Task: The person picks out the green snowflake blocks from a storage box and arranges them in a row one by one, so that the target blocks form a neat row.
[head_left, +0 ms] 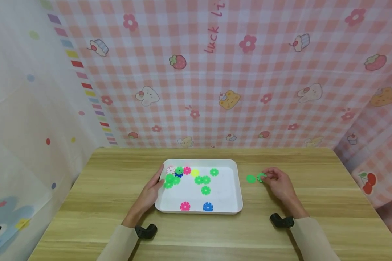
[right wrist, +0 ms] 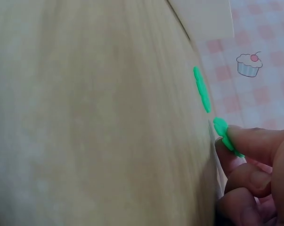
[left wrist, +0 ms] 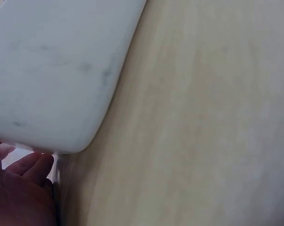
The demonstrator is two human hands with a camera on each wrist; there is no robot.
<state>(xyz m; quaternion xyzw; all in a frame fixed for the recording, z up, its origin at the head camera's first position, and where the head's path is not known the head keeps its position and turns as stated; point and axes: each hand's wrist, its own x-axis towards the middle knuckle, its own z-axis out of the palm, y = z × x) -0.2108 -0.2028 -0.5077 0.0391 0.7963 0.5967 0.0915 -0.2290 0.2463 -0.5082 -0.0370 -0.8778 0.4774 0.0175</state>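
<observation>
Right hand point(head_left: 280, 185) out to the right of the white tray point(head_left: 222, 202), thumb and fingers closed in a pinch on one green notched disc point(right wrist: 220, 125); the disc sits tilted in the right wrist view, and whether its lower edge meets the bench point(head_left: 202, 235) I cannot tell. Remaining fingers of that hand curled in below. Loose green disc point(head_left: 250, 178) flat on the bench just beside the pinched one, between it and the tray's right wall. Left hand point(head_left: 151, 193) at the tray's left side, thumb at the rim and fingers along the outer wall, gripping it; how firmly, cannot tell. Tray flat on the bench, discs scattered inside: green cluster point(head_left: 169, 179) near the left wall; behind it a pale disc point(head_left: 170, 170), a green disc overlapping a dark blue one point(head_left: 178, 175), then pink point(head_left: 187, 170) and yellow point(head_left: 195, 173) toward the middle. More greens right of centre, two of them side by side. Near wall: one pink disc and one blue disc point(head_left: 208, 206), well apart. Pale sleeves, black device at each wrist. Pink checked cloth point(head_left: 196, 79) behind.
</observation>
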